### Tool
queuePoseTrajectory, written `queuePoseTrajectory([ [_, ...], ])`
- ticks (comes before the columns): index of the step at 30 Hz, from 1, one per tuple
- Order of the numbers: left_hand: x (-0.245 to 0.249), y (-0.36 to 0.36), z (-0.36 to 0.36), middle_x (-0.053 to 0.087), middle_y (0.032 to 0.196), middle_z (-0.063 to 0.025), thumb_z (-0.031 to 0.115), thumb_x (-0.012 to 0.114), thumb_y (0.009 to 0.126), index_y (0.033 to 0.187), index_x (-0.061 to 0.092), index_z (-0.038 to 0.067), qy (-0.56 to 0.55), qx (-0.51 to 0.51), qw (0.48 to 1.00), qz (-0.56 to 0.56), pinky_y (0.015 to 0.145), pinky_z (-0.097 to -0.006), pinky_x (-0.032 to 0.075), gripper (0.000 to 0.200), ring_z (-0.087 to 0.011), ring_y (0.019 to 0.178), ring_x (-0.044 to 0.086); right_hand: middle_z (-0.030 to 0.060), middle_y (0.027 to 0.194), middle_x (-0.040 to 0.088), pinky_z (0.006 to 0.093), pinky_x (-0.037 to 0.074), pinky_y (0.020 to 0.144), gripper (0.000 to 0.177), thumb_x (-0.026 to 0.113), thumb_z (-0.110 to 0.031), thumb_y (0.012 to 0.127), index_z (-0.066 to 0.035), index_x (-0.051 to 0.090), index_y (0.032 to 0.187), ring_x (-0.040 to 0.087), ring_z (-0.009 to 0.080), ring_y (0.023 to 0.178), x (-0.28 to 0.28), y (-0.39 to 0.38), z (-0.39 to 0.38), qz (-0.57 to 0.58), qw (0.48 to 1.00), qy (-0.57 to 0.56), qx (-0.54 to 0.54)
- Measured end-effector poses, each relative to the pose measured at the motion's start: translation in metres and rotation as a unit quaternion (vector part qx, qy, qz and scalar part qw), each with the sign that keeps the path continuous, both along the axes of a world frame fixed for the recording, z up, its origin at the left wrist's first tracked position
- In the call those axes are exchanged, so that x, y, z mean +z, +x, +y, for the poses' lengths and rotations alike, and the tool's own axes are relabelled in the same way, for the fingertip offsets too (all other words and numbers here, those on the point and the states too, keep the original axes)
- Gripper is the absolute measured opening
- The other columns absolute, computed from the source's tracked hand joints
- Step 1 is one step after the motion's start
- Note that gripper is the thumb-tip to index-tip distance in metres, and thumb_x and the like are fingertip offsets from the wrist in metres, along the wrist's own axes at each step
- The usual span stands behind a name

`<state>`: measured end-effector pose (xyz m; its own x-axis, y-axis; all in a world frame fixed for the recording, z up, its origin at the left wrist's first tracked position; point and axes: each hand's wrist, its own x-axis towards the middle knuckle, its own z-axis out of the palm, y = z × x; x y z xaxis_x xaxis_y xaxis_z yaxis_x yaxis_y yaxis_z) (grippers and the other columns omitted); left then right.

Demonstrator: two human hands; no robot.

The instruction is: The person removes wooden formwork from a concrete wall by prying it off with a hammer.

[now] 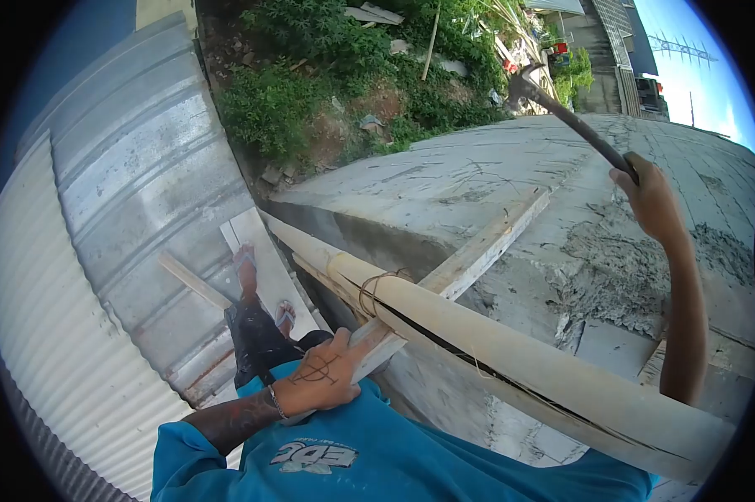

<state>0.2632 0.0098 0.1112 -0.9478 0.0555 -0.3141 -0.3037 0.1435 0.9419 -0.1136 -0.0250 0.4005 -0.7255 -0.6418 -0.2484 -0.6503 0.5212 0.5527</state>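
Note:
My right hand (652, 197) is raised at the right, closed around the handle of a claw hammer (574, 121); its head points up and away. Low in the middle, my left hand (321, 374) is closed on the near end of a wooden plank (486, 251). A nail stands up near the plank's far end. The plank passes beneath a thick, pale round pole (478, 326), which has a long dark split along it. Thin wire (373, 289) is looped around the pole close to the plank. The left palm is hidden.
My feet stand on a board (264, 259) laid over a metal roof (147, 167); a short wood strip (193, 280) lies beside it. Corrugated sheeting (47, 276) runs along the left. A rough concrete slab (377, 180) spreads beyond the pole, with a drop to bushes (294, 92).

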Motion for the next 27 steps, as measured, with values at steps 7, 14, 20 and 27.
queuePoseTrajectory([
  [7,-0.004,-0.002,0.001,0.045,0.108,-0.0222,0.013,0.071,0.067,0.138,0.041,0.008,-0.001,0.002,1.000,0.005,0.081,-0.0463,0.052,0.077,-0.0400,0.096,0.058,0.0092,0.060,0.048,0.0388,0.037,0.049,0.027,0.055,-0.025,0.098,0.001,0.051,0.103,0.044,0.0209,0.050,-0.021,-0.004,-0.003,-0.043,0.955,-0.279,0.086],
  [14,0.002,-0.002,-0.004,0.045,0.107,-0.0224,0.011,0.071,0.068,0.143,0.037,0.011,0.006,-0.004,1.000,-0.006,0.080,-0.0469,0.052,0.082,-0.0401,0.097,0.058,0.0202,0.076,0.057,0.0501,0.042,0.072,0.019,0.058,-0.016,0.092,-0.001,0.049,0.098,0.057,0.0389,0.075,-0.003,0.016,0.013,-0.015,0.990,0.130,0.050],
  [20,-0.003,-0.001,-0.001,0.044,0.106,-0.0224,0.012,0.071,0.068,0.135,0.044,0.007,0.005,0.003,1.000,0.003,0.080,-0.0470,0.052,0.073,-0.0401,0.098,0.057,0.0000,0.063,0.047,0.0244,0.035,0.043,0.020,0.053,-0.022,0.099,-0.003,0.052,0.105,0.045,0.0065,0.051,0.066,-0.051,-0.055,0.003,0.933,-0.219,0.286],
  [27,-0.005,0.007,0.001,0.045,0.106,-0.0240,0.012,0.071,0.068,0.143,0.038,0.009,0.001,-0.017,1.000,0.010,0.080,-0.0462,0.052,0.082,-0.0400,0.098,0.057,0.0253,0.074,0.062,0.0488,0.049,0.069,0.019,0.055,-0.005,0.090,0.003,0.048,0.105,0.062,0.0442,0.074,-0.020,0.026,0.099,-0.055,0.964,0.260,0.018],
])
